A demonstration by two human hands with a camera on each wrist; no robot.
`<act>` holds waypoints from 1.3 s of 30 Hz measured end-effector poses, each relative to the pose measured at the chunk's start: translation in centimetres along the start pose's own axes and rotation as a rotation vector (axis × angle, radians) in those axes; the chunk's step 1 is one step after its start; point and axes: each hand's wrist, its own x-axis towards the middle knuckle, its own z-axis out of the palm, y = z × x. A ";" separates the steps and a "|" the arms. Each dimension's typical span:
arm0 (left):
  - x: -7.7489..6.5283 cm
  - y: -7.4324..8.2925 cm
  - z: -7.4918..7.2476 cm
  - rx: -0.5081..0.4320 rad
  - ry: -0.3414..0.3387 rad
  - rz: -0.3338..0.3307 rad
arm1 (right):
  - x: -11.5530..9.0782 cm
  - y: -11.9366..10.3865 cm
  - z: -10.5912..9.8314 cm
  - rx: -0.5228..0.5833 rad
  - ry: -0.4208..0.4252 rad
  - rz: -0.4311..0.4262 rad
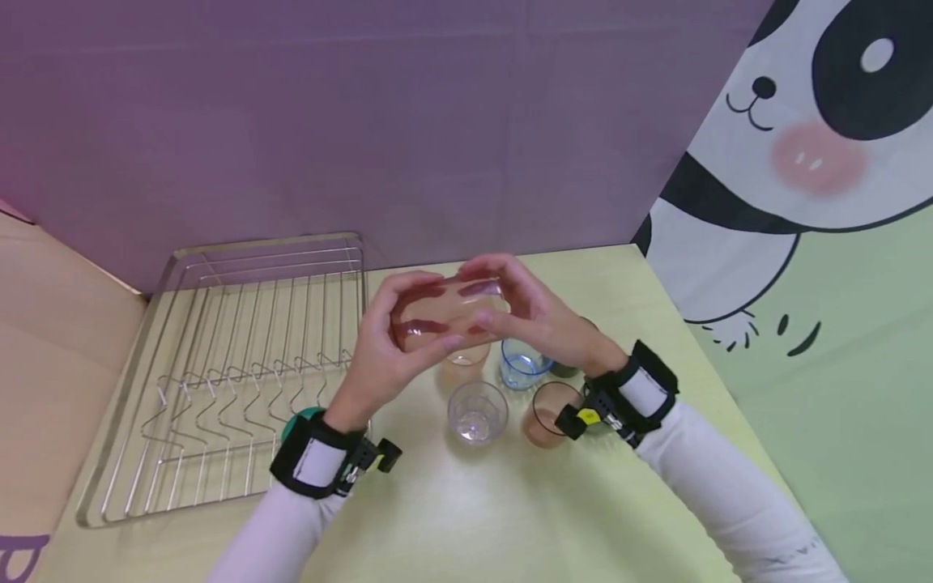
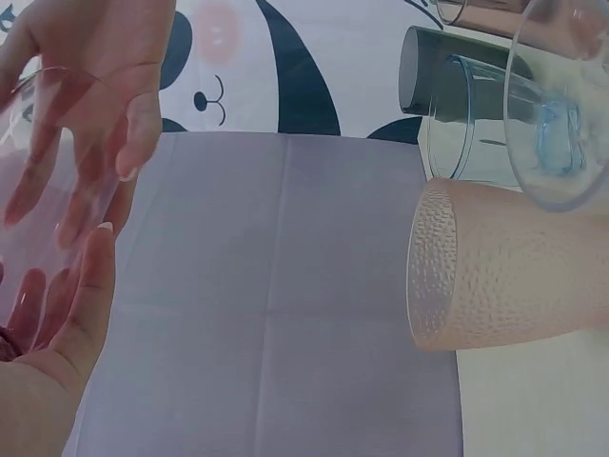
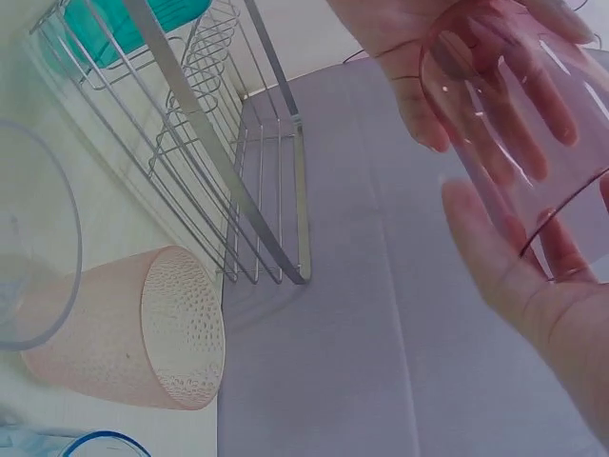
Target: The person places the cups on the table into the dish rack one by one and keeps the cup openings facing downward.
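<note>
Up over the table, both hands hold a see-through pink drinking glass [image 1: 448,312] lying on its side. My left hand [image 1: 382,344] grips its left end, and my right hand [image 1: 547,320] grips the right end, thumbs on the near side. Through the pink wall the fingers of both hands show in the right wrist view, where the glass [image 3: 519,105] has its dark rim toward the right hand [image 3: 542,295]. Below the hands stand a peach textured tumbler [image 2: 523,271], a clear glass [image 1: 477,413] and a blue-rimmed glass [image 1: 523,364].
A metal wire dish rack [image 1: 219,478] fills the table's left side, with a green object [image 3: 133,24] in it. Another peach glass [image 1: 548,417] stands near the right wrist, beside a dark grey-green cup [image 2: 447,76]. A purple cloth wall [image 1: 328,138] rises behind the table.
</note>
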 end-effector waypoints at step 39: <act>-2.5 3.9 -7.9 0.277 0.150 -0.123 | -2.1 1.9 -6.4 -0.142 0.211 0.203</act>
